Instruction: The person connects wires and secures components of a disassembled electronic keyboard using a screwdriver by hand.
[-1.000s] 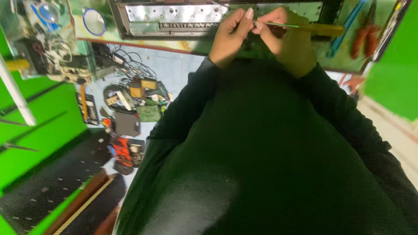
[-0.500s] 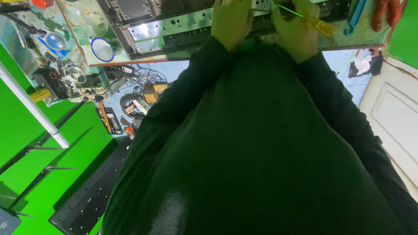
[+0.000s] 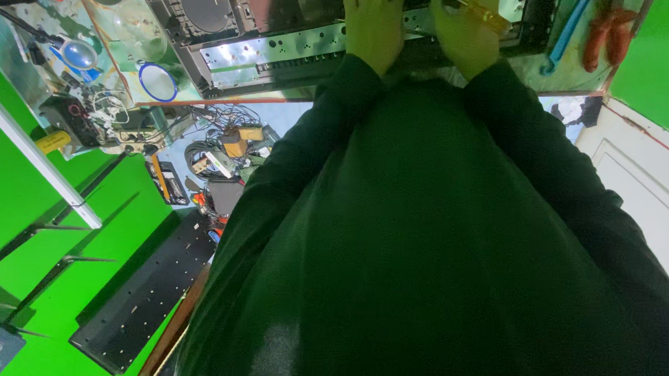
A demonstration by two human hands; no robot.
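Observation:
My left hand (image 3: 373,24) lies flat on the front edge of an open metal electronics chassis (image 3: 281,49) at the top of the head view, and I see nothing in it. Just to its right, my right hand (image 3: 464,33) is closed around a screwdriver (image 3: 486,16) with an amber handle, whose shaft points up-left over the chassis. My dark green sweater (image 3: 439,256) fills most of the view and hides the bench edge below my hands.
Red-handled pliers (image 3: 603,34) and a blue tool (image 3: 568,32) lie right of the chassis. A blue-rimmed ring (image 3: 157,83) and a magnifier (image 3: 80,52) sit to its left. Tangled cables and small parts (image 3: 221,150) clutter the floor beside a black perforated plate (image 3: 149,300). A white panel (image 3: 659,192) stands at right.
The view has tilted down and the hands have slid to the top edge. My left hand went from pinching near the screwdriver tip to lying flat on the chassis.

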